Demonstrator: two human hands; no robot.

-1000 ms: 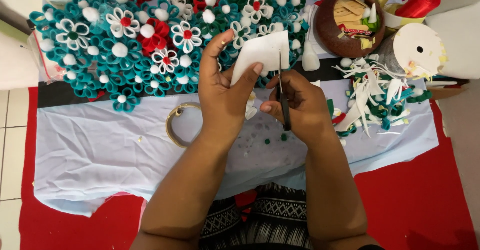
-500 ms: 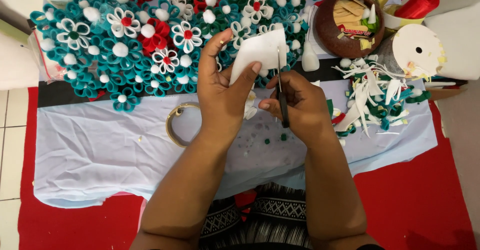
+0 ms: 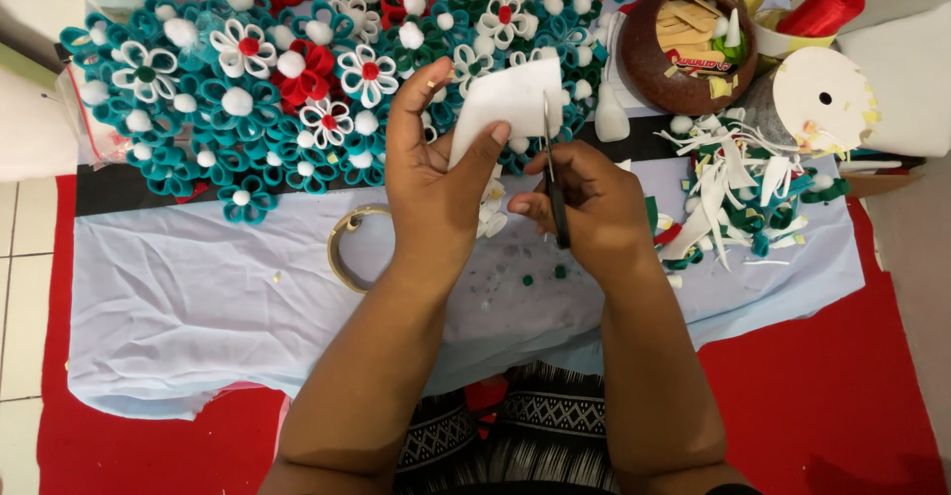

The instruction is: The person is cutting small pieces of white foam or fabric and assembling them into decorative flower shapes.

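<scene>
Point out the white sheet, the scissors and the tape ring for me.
white sheet (image 3: pixel 505 99), head view, middle of the sheet
scissors (image 3: pixel 553 183), head view, on the blades
tape ring (image 3: pixel 339 257), head view, left rim

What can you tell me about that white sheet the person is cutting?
The white sheet is a small, roughly rectangular piece, plain and matte, looking like felt or foam. It is held up above the pale blue cloth, tilted slightly. The left hand pinches its lower left edge, thumb in front. The scissors in the right hand meet its right edge, blades pointing upward. A narrow strip seems to hang below it.
</scene>
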